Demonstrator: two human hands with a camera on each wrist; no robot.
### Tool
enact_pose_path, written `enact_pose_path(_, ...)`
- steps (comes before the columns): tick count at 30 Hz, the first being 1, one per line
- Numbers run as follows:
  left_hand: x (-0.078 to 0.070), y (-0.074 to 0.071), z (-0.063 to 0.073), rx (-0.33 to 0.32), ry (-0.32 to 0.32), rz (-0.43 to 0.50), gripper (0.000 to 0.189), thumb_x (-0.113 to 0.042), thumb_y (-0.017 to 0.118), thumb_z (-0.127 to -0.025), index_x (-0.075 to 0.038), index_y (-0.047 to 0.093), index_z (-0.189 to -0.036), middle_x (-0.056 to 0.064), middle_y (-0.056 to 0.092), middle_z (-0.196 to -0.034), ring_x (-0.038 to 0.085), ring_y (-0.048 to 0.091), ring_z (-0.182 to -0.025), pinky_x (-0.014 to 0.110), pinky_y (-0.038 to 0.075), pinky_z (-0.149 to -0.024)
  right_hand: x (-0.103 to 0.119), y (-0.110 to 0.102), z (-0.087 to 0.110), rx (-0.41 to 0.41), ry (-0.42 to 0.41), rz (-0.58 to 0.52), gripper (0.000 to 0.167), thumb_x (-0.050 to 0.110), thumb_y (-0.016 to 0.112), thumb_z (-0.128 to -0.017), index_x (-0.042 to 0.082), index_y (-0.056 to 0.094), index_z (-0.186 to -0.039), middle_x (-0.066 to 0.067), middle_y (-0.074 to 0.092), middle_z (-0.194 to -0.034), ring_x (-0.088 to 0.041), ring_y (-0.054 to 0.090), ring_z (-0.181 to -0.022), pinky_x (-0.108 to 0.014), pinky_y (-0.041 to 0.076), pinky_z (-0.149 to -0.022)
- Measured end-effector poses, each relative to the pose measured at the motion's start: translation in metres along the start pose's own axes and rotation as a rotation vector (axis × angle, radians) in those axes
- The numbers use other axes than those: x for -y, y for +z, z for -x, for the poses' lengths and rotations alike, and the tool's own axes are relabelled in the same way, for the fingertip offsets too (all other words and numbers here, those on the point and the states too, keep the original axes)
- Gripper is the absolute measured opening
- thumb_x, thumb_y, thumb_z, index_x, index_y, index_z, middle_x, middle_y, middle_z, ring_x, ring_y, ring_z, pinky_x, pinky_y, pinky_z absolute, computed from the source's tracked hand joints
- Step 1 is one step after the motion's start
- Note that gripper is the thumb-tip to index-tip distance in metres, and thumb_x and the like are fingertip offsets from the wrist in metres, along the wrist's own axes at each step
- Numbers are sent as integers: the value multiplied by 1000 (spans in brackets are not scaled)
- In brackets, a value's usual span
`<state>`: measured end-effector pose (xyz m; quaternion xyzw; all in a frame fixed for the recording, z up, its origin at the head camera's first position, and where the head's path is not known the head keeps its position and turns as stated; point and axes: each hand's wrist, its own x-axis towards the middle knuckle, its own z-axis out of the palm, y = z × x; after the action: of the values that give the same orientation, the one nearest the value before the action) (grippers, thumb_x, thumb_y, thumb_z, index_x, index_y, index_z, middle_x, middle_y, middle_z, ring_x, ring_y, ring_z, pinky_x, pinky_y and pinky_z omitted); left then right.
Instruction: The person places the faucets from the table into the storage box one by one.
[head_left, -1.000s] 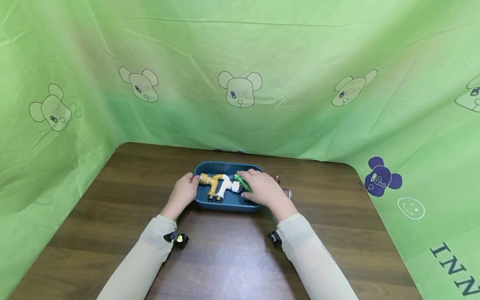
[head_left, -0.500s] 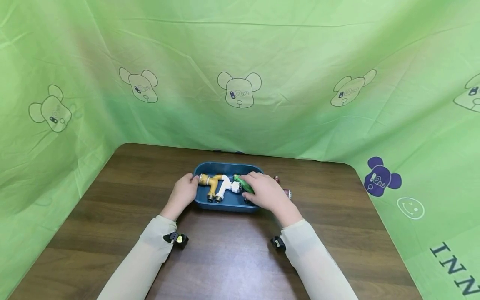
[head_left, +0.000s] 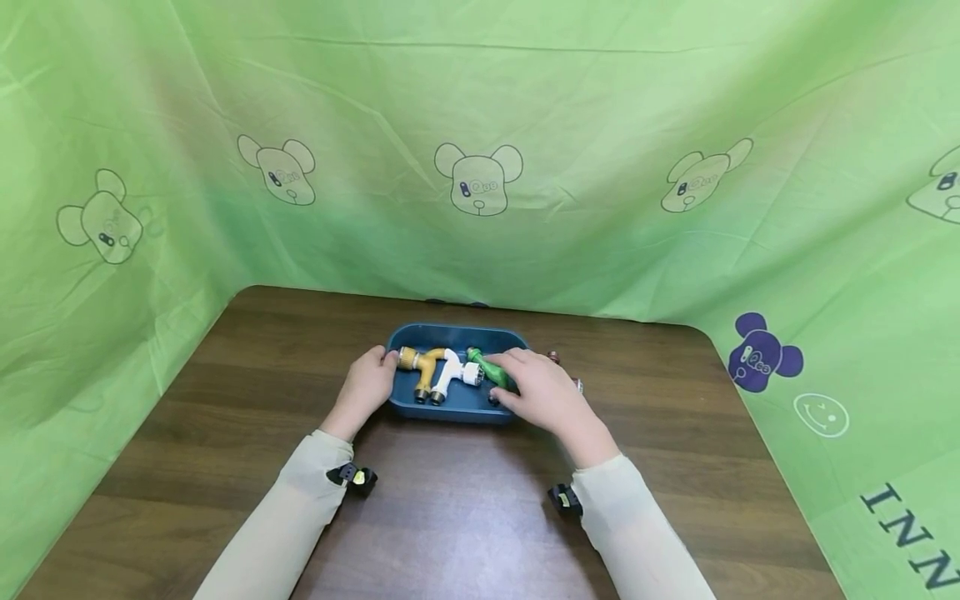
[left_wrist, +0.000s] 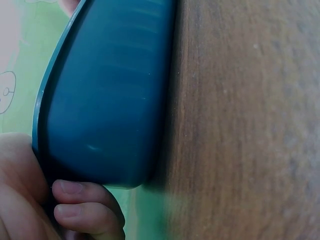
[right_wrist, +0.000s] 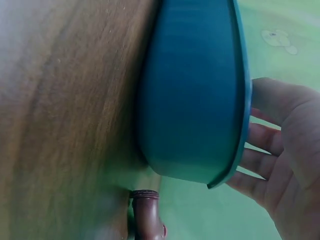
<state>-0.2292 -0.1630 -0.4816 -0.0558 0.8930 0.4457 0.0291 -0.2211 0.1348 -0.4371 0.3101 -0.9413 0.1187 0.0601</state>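
Note:
At the left end of a blue plastic basin point(head_left: 459, 413), my left hand point(head_left: 370, 383) grips the rim; in the left wrist view its fingers point(left_wrist: 87, 197) curl round the wall. My right hand point(head_left: 542, 389) reaches over the basin's right end, thumb and fingers apart above a green tap point(head_left: 491, 369). That tap is partly covered by the hand. The right wrist view has these fingers point(right_wrist: 262, 137) extended past the rim, their tips hidden by the basin wall. A yellow tap point(head_left: 427, 367) and a white tap point(head_left: 453, 373) lie side by side inside, spouts toward me.
A dark red tap point(right_wrist: 147, 215) lies on the wooden table point(head_left: 465, 500) just right of the basin, mostly hidden behind the right hand in the head view. Green printed cloth point(head_left: 480, 250) hangs round the table's back and sides.
My right hand has drawn slightly right and toward me, uncovering more of the green tap. My left hand, the basin and the other taps have stayed in place.

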Motion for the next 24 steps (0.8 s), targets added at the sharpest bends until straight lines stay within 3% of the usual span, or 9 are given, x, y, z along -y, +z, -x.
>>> enact_pose_path(11, 1, 2, -1, -1, -10, -3, 34, -34, 40, -111, -7, 52, -92, 8, 42, -76, 23, 46, -67, 32, 37, -59, 0, -1, 15, -61, -35, 7, 53, 32, 79, -91, 14, 63, -138, -3, 69, -122, -21, 65, -113, -44, 51, -99)
enact_pose_path(24, 1, 2, 0, -9, -6, 8, 34, -33, 40, -111, -7, 53, -93, 7, 43, -77, 23, 46, -68, 32, 37, -59, 1, -11, 36, -65, 14, 7, 51, 35, 76, -93, 14, 63, -138, -6, 66, -130, -27, 63, -120, -48, 48, -104)
